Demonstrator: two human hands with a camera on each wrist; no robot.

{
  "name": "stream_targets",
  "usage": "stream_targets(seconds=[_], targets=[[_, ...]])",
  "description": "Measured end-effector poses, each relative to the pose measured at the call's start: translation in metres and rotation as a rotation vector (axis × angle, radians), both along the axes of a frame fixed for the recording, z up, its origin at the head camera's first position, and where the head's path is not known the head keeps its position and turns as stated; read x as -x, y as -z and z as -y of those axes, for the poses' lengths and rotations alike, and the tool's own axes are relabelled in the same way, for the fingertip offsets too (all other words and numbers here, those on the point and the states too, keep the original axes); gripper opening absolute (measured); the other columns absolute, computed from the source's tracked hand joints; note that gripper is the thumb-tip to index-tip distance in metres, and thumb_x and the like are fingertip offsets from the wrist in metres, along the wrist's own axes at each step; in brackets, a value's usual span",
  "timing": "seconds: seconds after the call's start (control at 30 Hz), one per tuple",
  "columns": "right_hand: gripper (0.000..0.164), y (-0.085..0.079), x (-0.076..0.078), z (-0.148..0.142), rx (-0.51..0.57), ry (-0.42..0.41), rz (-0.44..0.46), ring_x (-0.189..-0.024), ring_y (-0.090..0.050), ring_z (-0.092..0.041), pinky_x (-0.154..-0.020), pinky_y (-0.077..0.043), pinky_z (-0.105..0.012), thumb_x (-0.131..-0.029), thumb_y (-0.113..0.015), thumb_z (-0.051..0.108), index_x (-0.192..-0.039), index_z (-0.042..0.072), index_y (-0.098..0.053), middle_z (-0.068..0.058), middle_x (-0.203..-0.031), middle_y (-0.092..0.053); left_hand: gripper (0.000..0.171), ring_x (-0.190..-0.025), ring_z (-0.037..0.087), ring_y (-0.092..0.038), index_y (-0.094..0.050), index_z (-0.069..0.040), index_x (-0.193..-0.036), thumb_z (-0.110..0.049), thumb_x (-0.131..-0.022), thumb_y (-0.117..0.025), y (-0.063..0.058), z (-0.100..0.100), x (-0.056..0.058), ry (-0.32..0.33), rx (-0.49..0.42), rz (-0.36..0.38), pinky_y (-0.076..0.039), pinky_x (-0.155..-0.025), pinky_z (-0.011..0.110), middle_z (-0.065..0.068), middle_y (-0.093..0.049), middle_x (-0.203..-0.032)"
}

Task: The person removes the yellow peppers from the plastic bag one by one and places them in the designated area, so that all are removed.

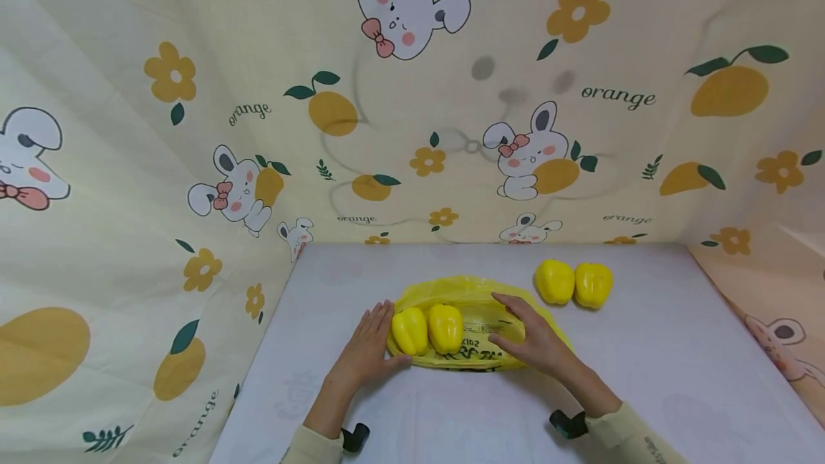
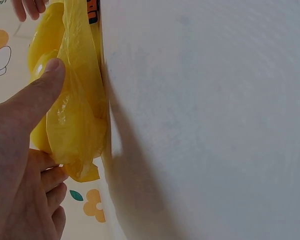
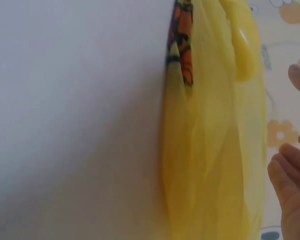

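Observation:
A yellow plastic bag (image 1: 486, 288) with dark print lies spread open on the table. Two yellow bell peppers sit side by side in its left half, the left pepper (image 1: 409, 331) right by my left hand (image 1: 366, 349). That hand rests against the bag's left edge, its fingers straight and the thumb out along the near rim; in the left wrist view, the thumb overlaps the bag (image 2: 77, 110). My right hand (image 1: 538, 339) hovers over the bag's right side, fingers and thumb spread apart and holding nothing. From the right wrist, the bag (image 3: 210, 150) shows beside those fingers.
Two more yellow bell peppers, a left one (image 1: 554, 281) and a right one (image 1: 594, 285), stand together on the white table (image 1: 651, 349) behind the right hand. A printed cloth (image 1: 451, 185) with rabbits and oranges forms walls at the back and sides.

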State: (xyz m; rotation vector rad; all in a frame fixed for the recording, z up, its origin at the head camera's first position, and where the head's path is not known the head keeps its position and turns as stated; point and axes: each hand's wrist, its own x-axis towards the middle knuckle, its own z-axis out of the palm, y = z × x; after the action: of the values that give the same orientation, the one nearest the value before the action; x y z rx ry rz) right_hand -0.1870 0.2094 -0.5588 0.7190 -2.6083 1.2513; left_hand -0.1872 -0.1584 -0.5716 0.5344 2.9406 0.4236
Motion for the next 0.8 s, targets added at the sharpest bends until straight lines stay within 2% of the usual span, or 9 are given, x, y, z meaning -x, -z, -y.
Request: stream_targets(seconds=[0.13, 0.33, 0.5, 0.8], targets=[[0.078, 0.004, -0.001, 0.006, -0.011, -0.015, 0.004, -0.132, -0.06, -0.047, -0.106, -0.055, -0.062, -0.091, -0.088, 0.018, -0.157, 0.002, -0.049, -0.018, -0.153, -0.056, 0.113, -0.166, 0.028, -0.015, -0.015, -0.005, -0.172, -0.064, -0.095, -0.072, 0.0, 0.0, 0.0, 0.002, -0.003, -0.002, -0.012, -0.136, 0.048, 0.011, -0.017, -0.18], [0.078, 0.006, -0.003, 0.017, -0.016, -0.026, 0.034, -0.13, -0.06, -0.048, -0.104, -0.056, -0.064, -0.091, -0.089, 0.015, -0.157, 0.003, -0.05, -0.021, -0.153, -0.055, 0.113, -0.166, 0.027, -0.015, -0.015, -0.005, -0.172, -0.065, -0.095, -0.072, 0.0, 0.0, 0.0, 0.004, 0.003, -0.01, -0.012, -0.136, 0.048, 0.011, -0.017, -0.18], [0.078, 0.006, -0.005, 0.025, -0.009, -0.03, 0.112, -0.136, -0.057, -0.049, -0.108, -0.054, -0.064, -0.092, -0.088, 0.017, -0.158, 0.002, -0.049, -0.022, -0.157, -0.053, 0.113, -0.166, 0.027, -0.015, -0.015, -0.005, -0.172, -0.064, -0.095, -0.072, 0.001, 0.0, 0.001, 0.0, 0.005, -0.003, -0.011, -0.136, 0.048, 0.011, -0.017, -0.18], [0.078, 0.008, -0.007, 0.039, -0.038, 0.011, 0.255, -0.14, -0.055, -0.041, -0.112, -0.052, -0.062, -0.094, -0.086, 0.027, -0.161, 0.012, -0.047, -0.014, -0.158, -0.052, 0.113, -0.166, 0.027, -0.014, -0.015, -0.006, -0.173, -0.064, -0.095, -0.072, 0.001, 0.0, 0.001, 0.0, 0.006, 0.004, -0.011, -0.136, 0.048, 0.01, -0.016, -0.18]])
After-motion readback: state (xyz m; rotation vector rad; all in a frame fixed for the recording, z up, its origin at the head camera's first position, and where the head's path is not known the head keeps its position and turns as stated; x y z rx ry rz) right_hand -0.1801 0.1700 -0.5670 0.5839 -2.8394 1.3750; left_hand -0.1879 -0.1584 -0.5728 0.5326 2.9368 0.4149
